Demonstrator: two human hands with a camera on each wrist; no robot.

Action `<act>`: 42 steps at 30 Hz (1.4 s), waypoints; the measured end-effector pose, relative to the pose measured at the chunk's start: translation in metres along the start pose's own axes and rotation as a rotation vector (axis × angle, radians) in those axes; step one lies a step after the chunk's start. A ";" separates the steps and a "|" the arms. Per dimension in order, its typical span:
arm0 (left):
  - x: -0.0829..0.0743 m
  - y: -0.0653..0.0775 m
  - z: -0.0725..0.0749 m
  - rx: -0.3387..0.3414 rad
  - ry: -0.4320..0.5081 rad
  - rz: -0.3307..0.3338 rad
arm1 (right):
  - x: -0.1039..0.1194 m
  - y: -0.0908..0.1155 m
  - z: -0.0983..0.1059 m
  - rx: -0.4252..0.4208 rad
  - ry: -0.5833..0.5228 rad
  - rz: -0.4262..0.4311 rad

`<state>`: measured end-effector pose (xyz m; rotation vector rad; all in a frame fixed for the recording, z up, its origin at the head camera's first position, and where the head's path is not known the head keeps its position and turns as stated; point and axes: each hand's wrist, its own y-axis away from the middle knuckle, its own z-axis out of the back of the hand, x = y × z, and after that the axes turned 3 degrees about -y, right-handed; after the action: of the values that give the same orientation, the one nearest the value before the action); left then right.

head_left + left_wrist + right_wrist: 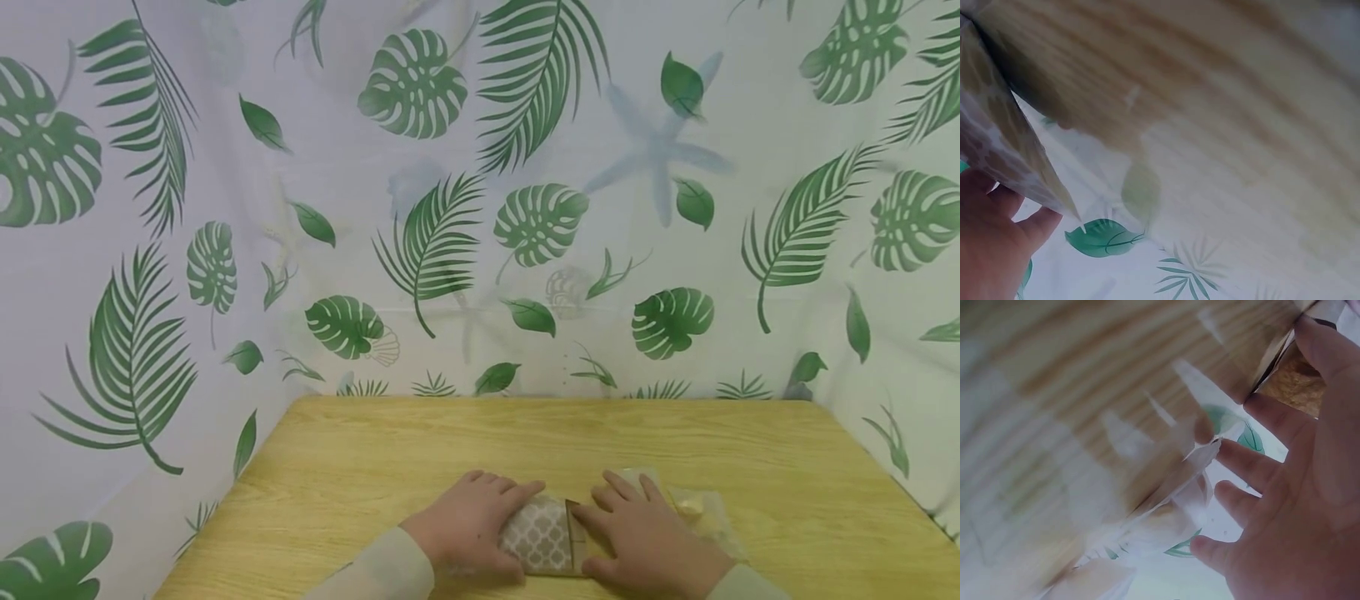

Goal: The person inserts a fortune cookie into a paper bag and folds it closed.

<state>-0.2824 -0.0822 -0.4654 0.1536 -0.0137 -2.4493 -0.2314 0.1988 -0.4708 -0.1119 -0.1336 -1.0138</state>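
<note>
A flat packet (538, 535) lies on the wooden table between both hands. Grey-beige with a white lattice pattern, it has a dark line and a tan strip on its right side. My left hand (480, 521) grips its left end, thumb at the near edge and fingers toward the far edge; the left wrist view shows the fingertips against the patterned side (1007, 137). My right hand (648, 533) lies at the right end with fingers spread. There, thumb and index fingertip touch the edge beside a brown, crinkled surface (1294, 381).
A clear plastic bag (705, 512) with pale yellow contents lies right behind my right hand. The wooden table (360, 450) reaches back to a white curtain (337, 250) printed with green leaves, which also hangs at both sides.
</note>
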 end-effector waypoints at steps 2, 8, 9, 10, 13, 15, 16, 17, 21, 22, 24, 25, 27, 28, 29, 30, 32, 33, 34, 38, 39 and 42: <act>0.001 0.000 0.000 -0.014 -0.014 0.004 | -0.001 -0.001 -0.001 -0.008 0.006 -0.001; 0.000 -0.001 0.000 -0.006 0.006 0.031 | -0.010 -0.003 -0.006 -0.071 -0.008 0.007; 0.000 -0.001 0.000 -0.005 0.011 0.033 | -0.013 -0.002 -0.006 -0.089 -0.016 0.010; 0.000 -0.001 -0.001 -0.003 0.018 0.035 | -0.015 -0.002 -0.005 -0.106 -0.018 0.015; 0.000 -0.001 -0.001 -0.002 0.038 0.040 | -0.025 0.001 -0.001 -0.150 -0.015 0.025; 0.000 -0.002 -0.001 0.000 0.066 0.045 | -0.031 0.005 0.001 -0.161 -0.020 0.025; 0.001 -0.002 -0.001 0.004 0.086 0.052 | -0.035 0.007 0.002 -0.164 -0.024 0.024; 0.001 -0.002 -0.001 0.007 0.104 0.059 | -0.038 0.008 0.003 -0.165 -0.035 0.020; 0.003 -0.002 -0.002 0.012 0.162 0.087 | -0.051 0.014 0.004 -0.181 -0.048 0.001; 0.004 -0.002 -0.003 0.010 0.165 0.090 | -0.054 0.015 0.005 -0.187 -0.044 0.000; 0.005 -0.002 -0.004 0.004 0.161 0.091 | -0.061 0.018 0.006 -0.198 -0.024 -0.001; 0.005 -0.002 -0.004 0.001 0.156 0.090 | -0.064 0.020 0.007 -0.204 -0.016 0.001; 0.005 -0.001 -0.004 0.000 0.147 0.086 | -0.070 0.023 0.008 -0.202 -0.015 -0.007; 0.004 -0.001 -0.004 0.001 0.142 0.083 | -0.073 0.024 0.009 -0.200 -0.018 -0.012; 0.003 -0.001 -0.003 0.003 0.141 0.080 | -0.076 0.025 0.010 -0.197 -0.018 -0.015; 0.003 0.000 -0.002 0.007 0.138 0.077 | -0.079 0.026 0.011 -0.192 -0.021 -0.018; 0.001 0.001 -0.001 0.013 0.129 0.072 | -0.083 0.028 0.012 -0.182 -0.030 -0.030; 0.001 0.001 -0.001 0.017 0.126 0.069 | -0.084 0.028 0.013 -0.177 -0.035 -0.033; 0.001 0.001 -0.001 0.020 0.118 0.063 | -0.085 0.029 0.013 -0.172 -0.035 -0.031; 0.002 0.001 -0.002 0.033 0.100 0.036 | -0.085 0.032 0.014 -0.158 -0.050 -0.032; 0.002 0.001 -0.002 0.034 0.098 0.031 | -0.085 0.032 0.014 -0.158 -0.050 -0.029; 0.003 0.003 -0.002 0.044 0.115 0.045 | -0.084 0.031 0.014 -0.163 -0.040 -0.021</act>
<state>-0.2823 -0.0860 -0.4680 0.3100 -0.0204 -2.3930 -0.2498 0.2876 -0.4721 -0.2800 -0.0888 -1.0431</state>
